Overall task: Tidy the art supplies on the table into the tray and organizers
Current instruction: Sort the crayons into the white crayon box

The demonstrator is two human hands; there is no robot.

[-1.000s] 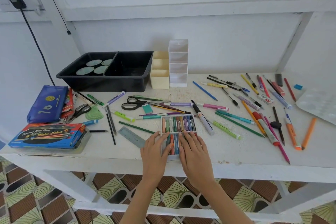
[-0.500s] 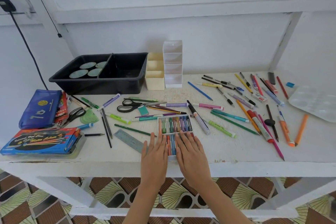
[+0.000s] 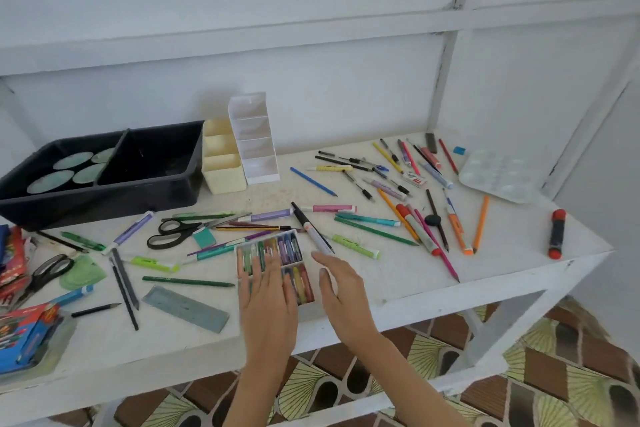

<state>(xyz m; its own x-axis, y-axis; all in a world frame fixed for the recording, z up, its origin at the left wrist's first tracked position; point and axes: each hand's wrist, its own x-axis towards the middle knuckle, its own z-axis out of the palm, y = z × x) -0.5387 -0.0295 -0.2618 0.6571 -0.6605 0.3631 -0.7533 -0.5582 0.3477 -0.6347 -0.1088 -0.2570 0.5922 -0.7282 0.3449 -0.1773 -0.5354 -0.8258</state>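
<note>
White-painted wooden table (image 3: pixel 398 291) fills our view, its front edge passing under our wrists above a patterned floor. Nearest that edge, our left hand (image 3: pixel 268 302) lies flat, fingers straight, on the near half of a white open box of coloured oil pastels (image 3: pixel 289 248), which sits at the table's middle, close to the front edge. Our right hand (image 3: pixel 341 288) hovers just right of the box, fingers relaxed and holding nothing; we cannot tell whether it touches the box.

Left of our hands a translucent grey-blue ruler (image 3: pixel 187 308) lies near the front edge, with a long green pencil (image 3: pixel 188 282) just beyond it. To the right, bare tabletop runs as far as a pink pencil (image 3: pixel 446 262).

Beyond the box lie a slanting grey-and-black marker (image 3: pixel 311 227) and black-handled scissors (image 3: pixel 176 232). A red-and-black marker (image 3: pixel 557 234) lies close to the right edge.

Against the back wall stand a black two-compartment plastic tray (image 3: pixel 104 199), a cream tiered organizer (image 3: pixel 221 163) and a white tiered organizer (image 3: pixel 254 139), side by side.
</note>
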